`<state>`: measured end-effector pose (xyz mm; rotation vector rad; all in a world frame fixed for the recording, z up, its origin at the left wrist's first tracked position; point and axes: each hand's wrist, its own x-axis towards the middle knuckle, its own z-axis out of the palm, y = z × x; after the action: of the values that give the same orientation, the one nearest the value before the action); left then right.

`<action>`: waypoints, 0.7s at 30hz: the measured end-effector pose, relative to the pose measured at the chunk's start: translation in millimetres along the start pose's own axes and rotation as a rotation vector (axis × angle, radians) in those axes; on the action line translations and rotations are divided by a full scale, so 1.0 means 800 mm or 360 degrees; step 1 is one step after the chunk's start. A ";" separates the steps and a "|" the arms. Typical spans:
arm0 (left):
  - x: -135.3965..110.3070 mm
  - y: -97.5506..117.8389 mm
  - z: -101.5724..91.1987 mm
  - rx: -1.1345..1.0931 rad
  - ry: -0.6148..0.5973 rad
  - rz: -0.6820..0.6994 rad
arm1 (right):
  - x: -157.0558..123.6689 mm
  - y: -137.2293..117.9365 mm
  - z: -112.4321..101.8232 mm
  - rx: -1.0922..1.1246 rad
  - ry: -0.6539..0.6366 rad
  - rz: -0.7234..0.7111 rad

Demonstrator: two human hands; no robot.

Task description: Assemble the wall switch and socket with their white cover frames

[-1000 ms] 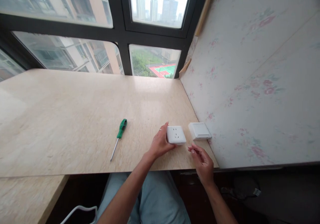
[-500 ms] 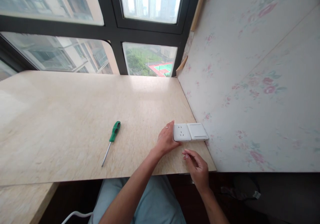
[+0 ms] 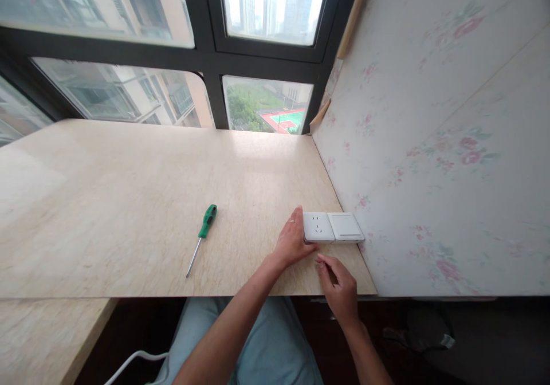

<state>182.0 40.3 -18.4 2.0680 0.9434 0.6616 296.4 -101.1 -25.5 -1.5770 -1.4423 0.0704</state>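
A white wall socket (image 3: 318, 227) lies flat on the beige table (image 3: 129, 201), pushed up against a white wall switch (image 3: 346, 227) that rests by the flowered wall. My left hand (image 3: 294, 240), a ring on one finger, presses against the socket's left side with thumb and fingers around its edge. My right hand (image 3: 339, 285) hovers just in front of the socket near the table's front edge, fingers loosely curled, holding nothing I can see.
A green-handled screwdriver (image 3: 202, 234) lies left of my hands. The flowered wall (image 3: 429, 144) bounds the table on the right, with dark-framed windows (image 3: 206, 58) behind. A white cable (image 3: 133, 362) shows below the table edge.
My left hand slid the socket to the right until it met the switch. My right hand drew back slightly toward the table's front edge.
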 end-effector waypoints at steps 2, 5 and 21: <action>-0.011 -0.006 -0.006 -0.0021 0.0015 0.0038 | -0.001 0.003 0.001 -0.0023 0.0002 -0.0016; -0.040 -0.023 -0.029 -0.0041 0.0117 0.0111 | -0.002 0.004 0.003 -0.0046 0.0009 0.0009; -0.215 -0.076 -0.144 -0.0410 0.0782 -0.0094 | 0.016 -0.052 0.034 0.0257 -0.0214 0.0211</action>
<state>-25.1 -20.7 -24.7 1.6724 1.1141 1.2258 253.5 -81.4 -6.0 -1.5563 -1.3958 0.3684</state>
